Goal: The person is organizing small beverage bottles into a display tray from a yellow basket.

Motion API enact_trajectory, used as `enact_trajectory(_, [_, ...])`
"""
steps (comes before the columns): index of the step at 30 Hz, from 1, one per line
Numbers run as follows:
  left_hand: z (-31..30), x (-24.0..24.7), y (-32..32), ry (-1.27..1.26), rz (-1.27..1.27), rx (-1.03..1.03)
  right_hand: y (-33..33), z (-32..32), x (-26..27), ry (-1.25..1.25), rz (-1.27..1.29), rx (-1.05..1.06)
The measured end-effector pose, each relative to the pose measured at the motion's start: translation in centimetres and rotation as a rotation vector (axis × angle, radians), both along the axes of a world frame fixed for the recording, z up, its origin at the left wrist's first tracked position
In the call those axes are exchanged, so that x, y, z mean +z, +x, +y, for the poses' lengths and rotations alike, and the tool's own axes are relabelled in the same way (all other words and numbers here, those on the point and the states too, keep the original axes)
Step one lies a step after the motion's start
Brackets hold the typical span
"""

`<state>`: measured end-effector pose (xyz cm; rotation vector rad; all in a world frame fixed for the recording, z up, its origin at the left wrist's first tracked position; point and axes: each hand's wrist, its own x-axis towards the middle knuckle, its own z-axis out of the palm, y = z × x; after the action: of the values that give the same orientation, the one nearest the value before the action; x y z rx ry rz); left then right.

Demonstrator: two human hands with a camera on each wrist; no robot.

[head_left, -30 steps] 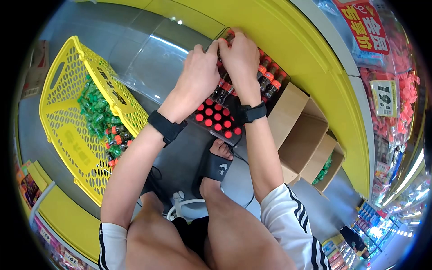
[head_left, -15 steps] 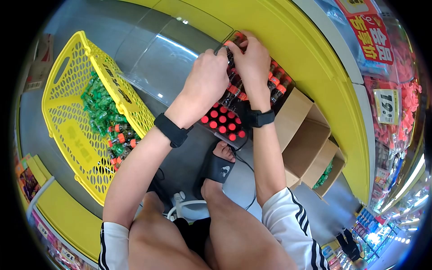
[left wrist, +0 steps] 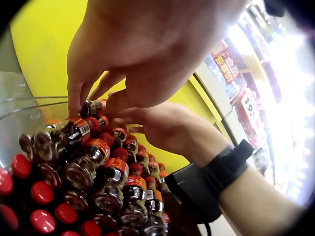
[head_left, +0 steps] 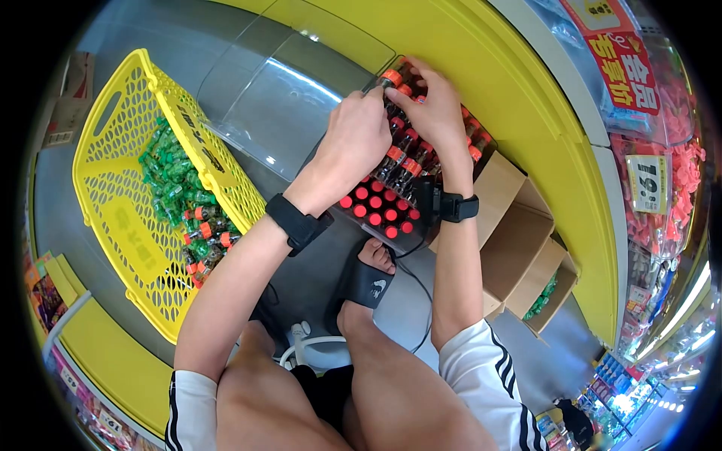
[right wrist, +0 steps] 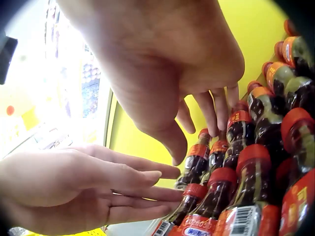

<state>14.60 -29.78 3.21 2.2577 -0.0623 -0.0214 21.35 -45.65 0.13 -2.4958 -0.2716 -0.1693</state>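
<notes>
To the right of the yellow basket point(head_left: 120, 225), red-capped cola-style bottles point(head_left: 410, 167) sit in tiers against a yellow panel point(head_left: 511, 105). Both hands grasp nothing: the left hand point(head_left: 353, 131) holds its fingers straight against the upper bottles, while the right hand point(head_left: 436, 113) reaches down over them, fingers loosely extended. Cardboard boxes point(head_left: 492, 188) stand farther right of the basket, which contains green bottles point(head_left: 169, 177).

Both arms stretch forward to the small bottles point(head_left: 396, 154), the left hand point(head_left: 353, 137) at their left side with fingers extended, the right hand point(head_left: 438, 119) over them, palm down, thumb apart from loosely bent fingers.
</notes>
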Motion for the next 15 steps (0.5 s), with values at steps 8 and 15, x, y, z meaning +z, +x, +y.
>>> enact_trajectory(8, [0.3,0.6,0.2,-0.021,0.038,0.040,0.6,0.8,0.2,0.019,0.148,-0.029])
enact_trajectory(15, [1.0,0.8,0.7,-0.083,0.085,0.006,-0.7,-0.8,1.5,-0.168,0.072,0.079])
